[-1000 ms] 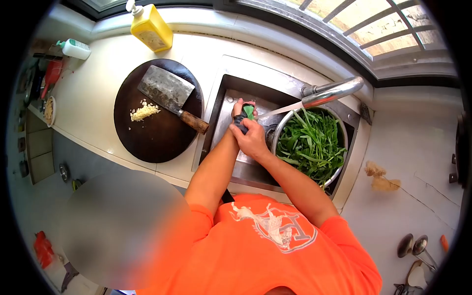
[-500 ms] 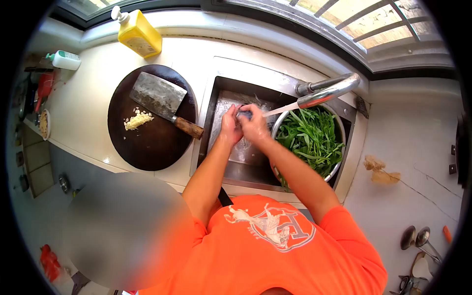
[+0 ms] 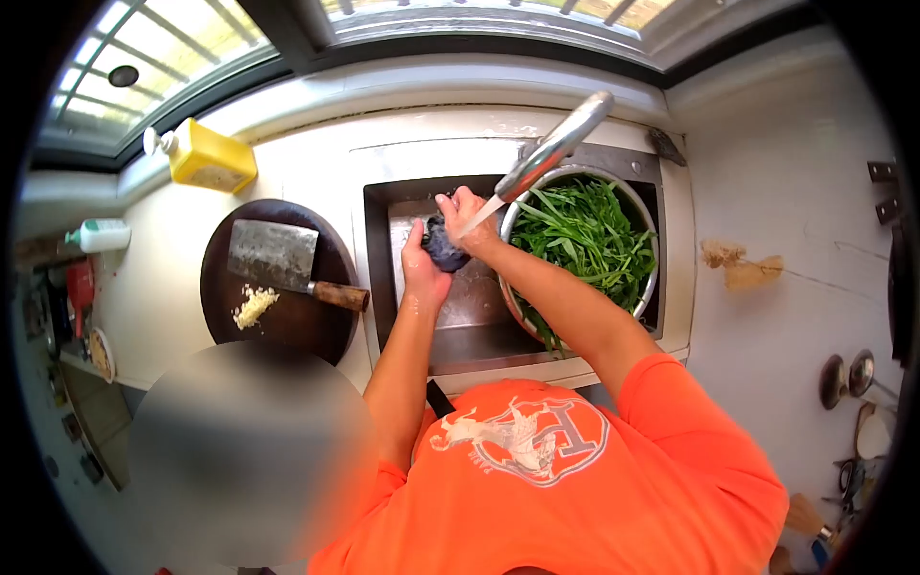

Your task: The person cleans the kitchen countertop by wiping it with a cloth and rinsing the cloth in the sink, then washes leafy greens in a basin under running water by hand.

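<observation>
Over the steel sink (image 3: 470, 335), my left hand (image 3: 425, 268) is closed around the left side of a dark, rounded, wet object (image 3: 444, 249). My right hand (image 3: 470, 216) grips the same object from the right, its fingers curled over the top. Splashing and my fingers hide much of it, and its kind is unclear. Water streams from the metal faucet (image 3: 556, 144) onto my right hand and the object. Beside my right forearm, a metal basin (image 3: 655, 273) holds long leafy greens (image 3: 580, 240) inside the sink.
Left of the sink lies a round dark cutting board (image 3: 225, 311) with a cleaver (image 3: 275, 254) and chopped pale pieces (image 3: 255, 307). A yellow pump bottle (image 3: 213, 158) and a white bottle (image 3: 101, 235) stand further left. Ladles (image 3: 848, 374) hang at the right.
The view has shifted, and the faucet now appears further left. The dark object shows more between my hands, which have parted slightly, and the water now falls on it and my right hand.
</observation>
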A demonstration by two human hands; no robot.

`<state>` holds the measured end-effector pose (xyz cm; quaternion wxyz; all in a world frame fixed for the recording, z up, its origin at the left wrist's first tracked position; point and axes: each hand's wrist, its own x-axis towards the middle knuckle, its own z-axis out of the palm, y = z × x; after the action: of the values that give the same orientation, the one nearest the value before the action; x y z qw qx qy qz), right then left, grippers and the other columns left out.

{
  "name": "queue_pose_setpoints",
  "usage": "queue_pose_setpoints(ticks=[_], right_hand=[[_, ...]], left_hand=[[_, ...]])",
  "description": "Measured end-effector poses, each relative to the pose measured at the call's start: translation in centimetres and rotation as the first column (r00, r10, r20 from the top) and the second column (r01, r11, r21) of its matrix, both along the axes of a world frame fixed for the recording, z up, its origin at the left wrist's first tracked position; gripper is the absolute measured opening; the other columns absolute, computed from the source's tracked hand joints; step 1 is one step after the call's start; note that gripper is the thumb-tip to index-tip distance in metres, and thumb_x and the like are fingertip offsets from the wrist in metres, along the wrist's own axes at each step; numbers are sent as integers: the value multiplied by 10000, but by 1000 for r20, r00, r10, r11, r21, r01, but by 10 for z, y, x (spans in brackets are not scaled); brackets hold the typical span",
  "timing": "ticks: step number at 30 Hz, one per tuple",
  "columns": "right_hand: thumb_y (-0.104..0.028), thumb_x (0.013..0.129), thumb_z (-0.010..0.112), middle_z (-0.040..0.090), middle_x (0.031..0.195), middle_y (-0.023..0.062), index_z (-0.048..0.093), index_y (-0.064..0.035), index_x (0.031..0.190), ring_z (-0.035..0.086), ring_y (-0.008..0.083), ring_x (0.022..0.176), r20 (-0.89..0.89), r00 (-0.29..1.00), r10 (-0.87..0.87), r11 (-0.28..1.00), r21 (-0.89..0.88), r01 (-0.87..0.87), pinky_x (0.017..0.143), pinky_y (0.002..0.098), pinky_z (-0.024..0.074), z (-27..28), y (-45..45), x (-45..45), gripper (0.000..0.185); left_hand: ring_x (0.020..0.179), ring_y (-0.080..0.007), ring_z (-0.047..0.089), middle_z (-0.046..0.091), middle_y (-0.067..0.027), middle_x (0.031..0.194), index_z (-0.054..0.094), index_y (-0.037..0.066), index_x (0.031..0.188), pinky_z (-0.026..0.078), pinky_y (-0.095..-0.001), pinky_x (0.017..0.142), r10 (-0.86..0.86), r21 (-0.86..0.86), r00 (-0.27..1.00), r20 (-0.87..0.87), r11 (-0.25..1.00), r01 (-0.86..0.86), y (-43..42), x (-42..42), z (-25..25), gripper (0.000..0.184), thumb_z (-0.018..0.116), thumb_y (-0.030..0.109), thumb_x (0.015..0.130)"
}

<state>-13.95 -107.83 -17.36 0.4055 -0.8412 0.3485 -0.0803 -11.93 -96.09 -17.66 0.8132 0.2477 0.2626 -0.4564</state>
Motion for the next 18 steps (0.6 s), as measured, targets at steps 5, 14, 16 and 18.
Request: queue_pose_setpoints(ticks=[5, 14, 16, 18], right_hand=[[-211, 886, 695, 670, 897, 176, 638, -35, 947, 662, 319, 858, 263, 964, -34, 902, 423, -83, 780, 435, 521, 42, 57, -33, 194], [-506, 944, 582, 667, 749, 247, 653, -63, 818, 657, 485, 797, 13, 1000, 23, 999, -37, -22, 721, 583, 498, 17, 1, -16, 465], [-369, 862, 668, 660, 741, 237, 641, -28, 819, 655, 472, 765, -10, 994, -108, 994, 10, 108, 692, 568, 511, 23, -12, -11, 344], [-350, 813, 717, 664, 744, 225, 628, -16, 763, 648, 444, 714, 83, 983, -166, 969, 199, 147, 637, 523, 502, 16, -12, -10, 349]], left_hand=[[973, -242, 651, 675, -99, 1015, 606, 93, 1043, 531, -414, 851, -37, -107, 993, 112, 993, 50, 7, 1, -78, 330, 438, 377, 1042], [1046, -287, 661, 687, -123, 1155, 619, 84, 1191, 517, -437, 927, -94, 53, 994, 49, 994, 92, -25, -11, 22, 420, 358, 385, 1059], [1175, -298, 617, 646, -124, 1296, 579, 68, 1311, 469, -454, 1020, -97, 52, 992, 76, 994, 93, -14, -9, 13, 448, 358, 366, 1061], [1200, -283, 593, 640, -104, 1295, 569, 55, 1305, 450, -434, 1032, -122, 48, 984, 129, 992, 116, -4, -8, 4, 434, 367, 349, 1058]])
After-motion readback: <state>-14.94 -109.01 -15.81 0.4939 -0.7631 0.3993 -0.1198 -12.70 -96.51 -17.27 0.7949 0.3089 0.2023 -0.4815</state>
